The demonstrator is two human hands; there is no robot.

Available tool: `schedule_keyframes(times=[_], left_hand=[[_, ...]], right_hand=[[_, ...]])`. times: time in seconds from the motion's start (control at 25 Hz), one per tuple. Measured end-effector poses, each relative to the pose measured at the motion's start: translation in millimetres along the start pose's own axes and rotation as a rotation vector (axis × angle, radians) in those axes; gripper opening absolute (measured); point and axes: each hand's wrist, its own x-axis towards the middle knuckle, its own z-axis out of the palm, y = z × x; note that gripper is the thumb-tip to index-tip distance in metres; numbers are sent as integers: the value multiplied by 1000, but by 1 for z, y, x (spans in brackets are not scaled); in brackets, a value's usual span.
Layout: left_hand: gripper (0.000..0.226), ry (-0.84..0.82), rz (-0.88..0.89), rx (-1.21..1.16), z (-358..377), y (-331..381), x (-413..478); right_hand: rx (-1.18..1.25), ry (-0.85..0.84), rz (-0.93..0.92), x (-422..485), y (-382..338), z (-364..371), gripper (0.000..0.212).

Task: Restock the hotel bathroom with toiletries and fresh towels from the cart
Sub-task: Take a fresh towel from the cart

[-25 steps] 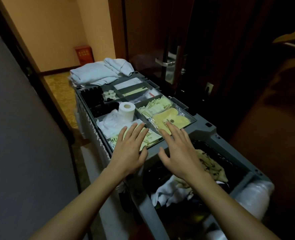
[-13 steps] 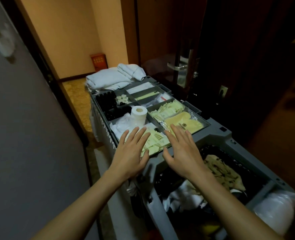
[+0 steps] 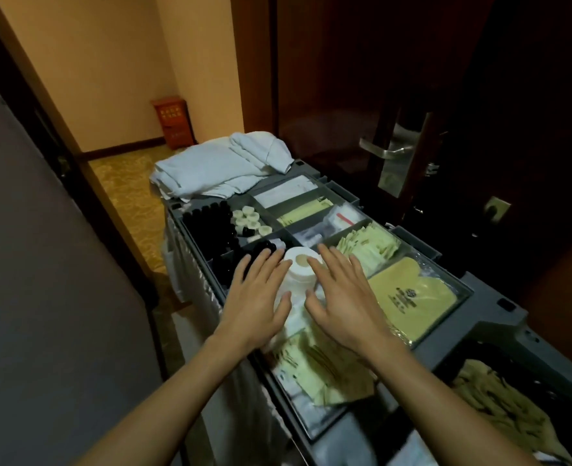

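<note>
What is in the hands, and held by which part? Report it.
Nothing is held. The left hand and right hand are open, fingers straight, either side of the toilet paper roll.

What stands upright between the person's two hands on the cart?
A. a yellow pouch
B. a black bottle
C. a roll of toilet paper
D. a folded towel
C: a white toilet paper roll stands on end, its cardboard core facing up, with the left hand and the right hand spread open on either side of it.
</note>
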Motion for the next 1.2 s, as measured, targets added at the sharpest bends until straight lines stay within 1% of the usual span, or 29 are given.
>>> schedule_keyframes(times=[0.2,0.36,0.48,0.64,0.8,0.92,1.08,1.2], left_hand=[[60,-33,24,-20,2,-80,46],[61,-34,-30,6,-1,-112,62],[61,-34,-43,-6,-3,-119,62],[62,-34,-33,3,-10,-107,65],[58,2,-79,-34,-13,-93,63],[56,38,-64,8,-12,-93,65],[56,33,-62,24,-9,-110,82],[58,8,-51,18,4,-136,104]], right_hand=[[5,-20,51,82,-36,31,65],[16,-52,36,114,-49,38,64],[26,-41,6,122,-48,38,65],[43,-15,-15,121,-38,29,65],[53,8,-16,118,-33,29,63],[39,9,-17,122,-29,30,62],[14,-10,-19,143,-26,29,63],[20,-6,-3,171,-25,40,62]])
